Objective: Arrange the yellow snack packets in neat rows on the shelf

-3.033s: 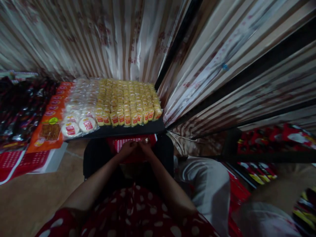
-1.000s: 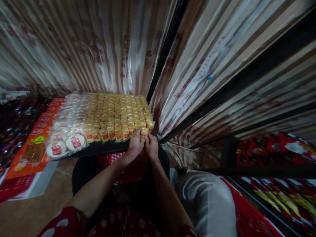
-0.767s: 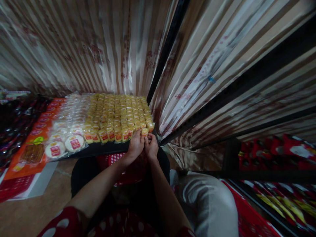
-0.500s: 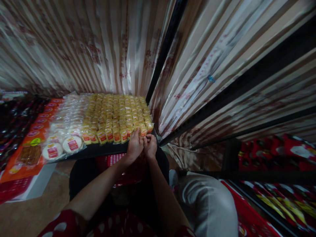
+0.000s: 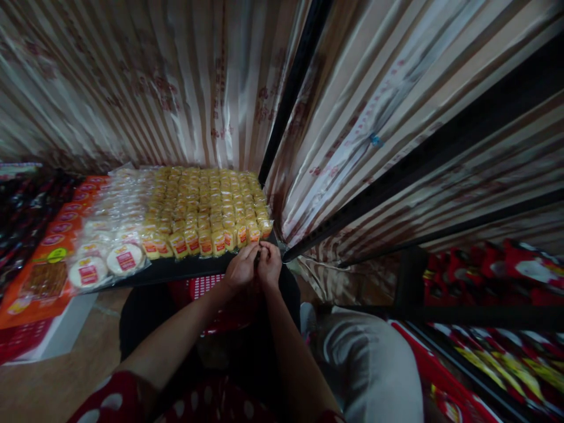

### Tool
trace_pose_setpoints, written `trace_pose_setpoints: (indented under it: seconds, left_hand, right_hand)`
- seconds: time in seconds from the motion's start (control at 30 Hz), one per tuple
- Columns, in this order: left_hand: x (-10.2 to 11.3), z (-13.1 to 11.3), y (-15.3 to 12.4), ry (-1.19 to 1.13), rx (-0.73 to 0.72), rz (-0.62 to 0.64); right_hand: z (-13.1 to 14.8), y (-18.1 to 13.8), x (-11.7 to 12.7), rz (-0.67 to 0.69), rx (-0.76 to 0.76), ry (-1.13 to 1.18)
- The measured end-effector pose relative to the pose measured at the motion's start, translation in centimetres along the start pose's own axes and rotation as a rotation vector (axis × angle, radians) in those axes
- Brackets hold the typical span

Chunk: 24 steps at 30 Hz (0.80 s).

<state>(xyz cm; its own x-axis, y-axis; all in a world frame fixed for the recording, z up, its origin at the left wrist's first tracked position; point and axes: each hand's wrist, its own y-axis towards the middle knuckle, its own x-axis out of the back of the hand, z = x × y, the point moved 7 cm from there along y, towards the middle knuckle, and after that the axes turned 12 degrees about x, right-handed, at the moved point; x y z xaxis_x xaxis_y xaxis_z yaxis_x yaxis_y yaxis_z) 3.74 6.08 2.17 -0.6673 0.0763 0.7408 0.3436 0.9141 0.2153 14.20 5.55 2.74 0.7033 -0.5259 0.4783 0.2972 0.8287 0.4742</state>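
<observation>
My left hand (image 5: 242,268) is closed at the front edge of the dark shelf (image 5: 176,269), its fingertips just below the front row of yellow wrapped cakes (image 5: 207,208). Right beside it, my right hand (image 5: 269,265) is closed too, fingers curled and fingertips almost meeting the left ones. Whatever lies between the fingers is hidden or too small to make out. The cakes stand in tight rows in clear wrappers with red and orange labels. To their left lie white round cakes (image 5: 126,258) in clear packs.
Orange packages (image 5: 55,255) and dark packets (image 5: 26,217) fill the shelf's left. A red basket (image 5: 211,288) sits below. A dark metal post (image 5: 293,94) rises behind. At right are another person's leg in pale trousers (image 5: 374,364) and red packets (image 5: 489,273).
My left hand has drawn back slightly from the front cakes, down toward the shelf edge. My right hand stays close beside it. The view has shifted a little.
</observation>
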Motion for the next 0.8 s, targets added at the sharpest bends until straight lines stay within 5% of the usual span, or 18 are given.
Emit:
trace_pose_setpoints:
  seconds: [0.13,0.4,0.8]
  left_hand:
    - [-0.8,1.1,-0.3,0.057,-0.059,0.018]
    - [-0.8,1.1,-0.6,0.116,-0.120,-0.028]
    - [-0.4,0.7,-0.7,0.126,-0.131,-0.060]
  right_hand:
    - [0.0,-0.1,0.6,-0.066,-0.019,0.009]
    - [-0.3,0.8,-0.9,0.043,-0.015,0.023]
    - [-0.8,1.2,-1.2,-0.059,-0.104,0.118]
